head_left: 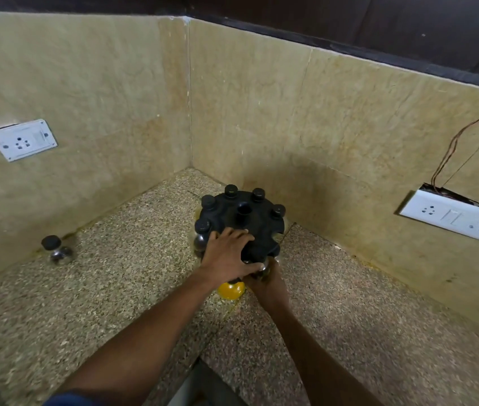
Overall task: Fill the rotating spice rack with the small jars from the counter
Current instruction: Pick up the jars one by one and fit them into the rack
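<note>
- The rack (242, 221) stands on the desk (115, 288) in the corner where the two walls meet; black-capped jars sit in its far and left slots, and the slots on its near side look less filled
- The left hand (228, 254) lies flat on the rack's near top, fingers spread and fairly straight, pressing or steadying it; it grips nothing that I can see
- The right hand (267, 281) is just below the rack's near rim, fingers curled round what looks like a jar (263, 269), partly hidden by the left hand
- That jar touches or nearly touches the rack's near edge; its axis seems upright, though blur leaves this unsure
- A yellow jar (231, 290) sits low at the rack's near foot, between the two wrists
- One more jar (56, 249) stands upright far left of the rack, near the left wall, well apart from both hands; the left hand is the nearer to it
- Judgement: the move in hand is seating the held jar in a near slot, straight away from the person
- Walls crowd the rack behind and right; open desk lies near and left
</note>
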